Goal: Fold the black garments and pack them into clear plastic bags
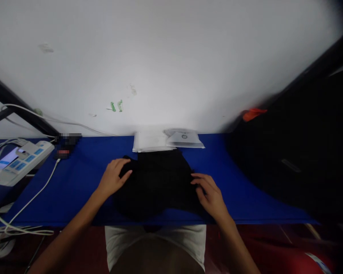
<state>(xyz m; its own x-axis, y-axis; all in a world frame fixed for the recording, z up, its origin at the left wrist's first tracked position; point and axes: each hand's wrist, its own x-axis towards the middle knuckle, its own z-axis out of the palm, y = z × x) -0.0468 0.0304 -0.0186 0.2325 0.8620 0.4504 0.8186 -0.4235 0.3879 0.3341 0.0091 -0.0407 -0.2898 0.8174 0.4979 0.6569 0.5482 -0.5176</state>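
A black cloth item (157, 182) lies spread on the blue table cover (85, 171), reaching close to the front edge. My left hand (114, 177) rests at its upper left side, thumb and fingers apart. On the right side, my right hand (208, 192) touches the cloth's edge with its fingers bent and apart. Behind the cloth, near the wall, lie a stack of white plastic bags (151, 141) and a frosted zip bag (185, 139) with a dark round mark.
A white power strip (25, 163) with cables sits at the far left, near a small black device (63, 153). A large black object (288, 152) fills the right side, with an orange piece (253, 114) on it. A white wall rises behind.
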